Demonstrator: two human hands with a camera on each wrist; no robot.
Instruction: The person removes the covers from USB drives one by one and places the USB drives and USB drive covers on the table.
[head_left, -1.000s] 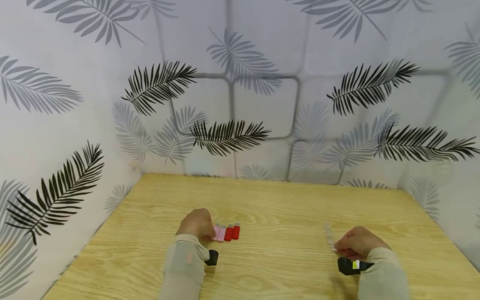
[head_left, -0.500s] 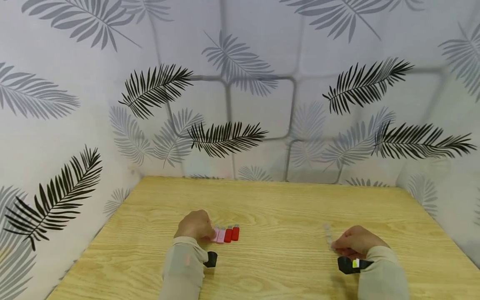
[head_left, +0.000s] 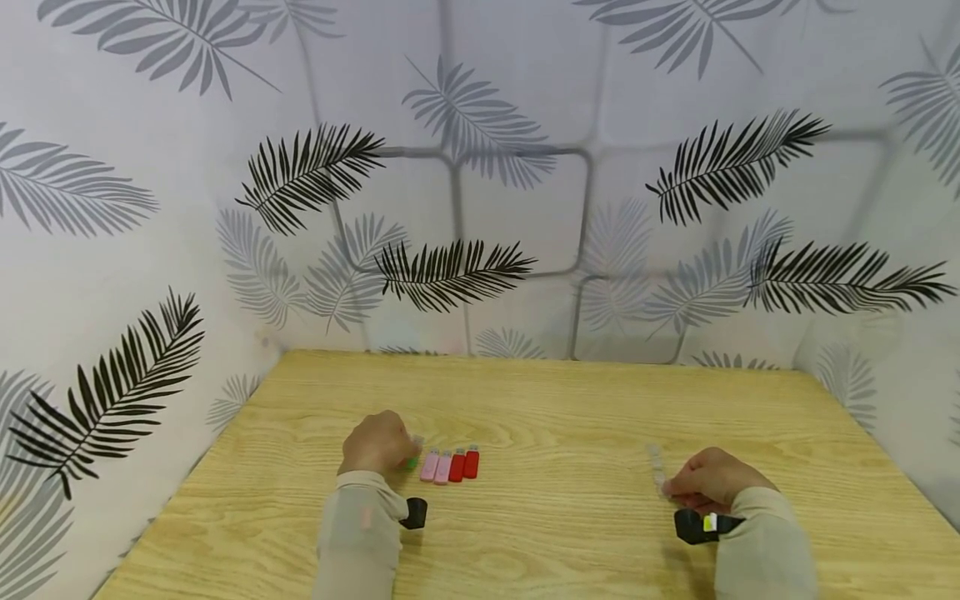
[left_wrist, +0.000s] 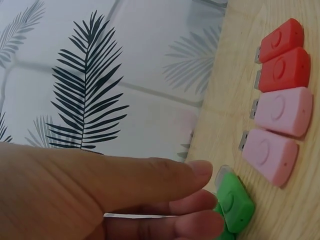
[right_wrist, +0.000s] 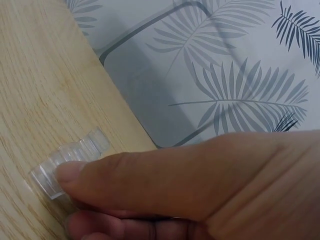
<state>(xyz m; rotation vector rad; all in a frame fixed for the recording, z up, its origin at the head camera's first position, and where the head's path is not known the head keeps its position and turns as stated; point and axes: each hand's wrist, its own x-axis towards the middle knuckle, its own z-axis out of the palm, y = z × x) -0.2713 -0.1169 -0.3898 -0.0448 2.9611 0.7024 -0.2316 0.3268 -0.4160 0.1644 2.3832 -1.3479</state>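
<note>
Two pink USB sticks (left_wrist: 270, 156) lie uncapped in a row with two red USB sticks (left_wrist: 286, 70) on the table. My left hand (head_left: 377, 442) is at the left of that row, beside a green USB stick (left_wrist: 235, 202) that wears a clear cap. In the left wrist view the thumb and fingers are apart at its edge, and more green shows partly hidden behind the fingertips. Over on the right, my right hand (head_left: 716, 482) holds the near end piece of a short line of clear caps (right_wrist: 65, 160) between thumb and fingers. The thumb hides part of it.
A wooden table (head_left: 555, 533) spreads under both hands. Behind it and at its sides hangs a pale leaf-print cloth (head_left: 525, 217). A black wrist strap piece (head_left: 415, 512) sits by the left cuff, and another black one (head_left: 696, 527) by the right.
My left hand has moved left, off the left pink USB stick, which now shows whole. The green one has come into sight by its fingers. The right hand stays nearly still at the caps.
</note>
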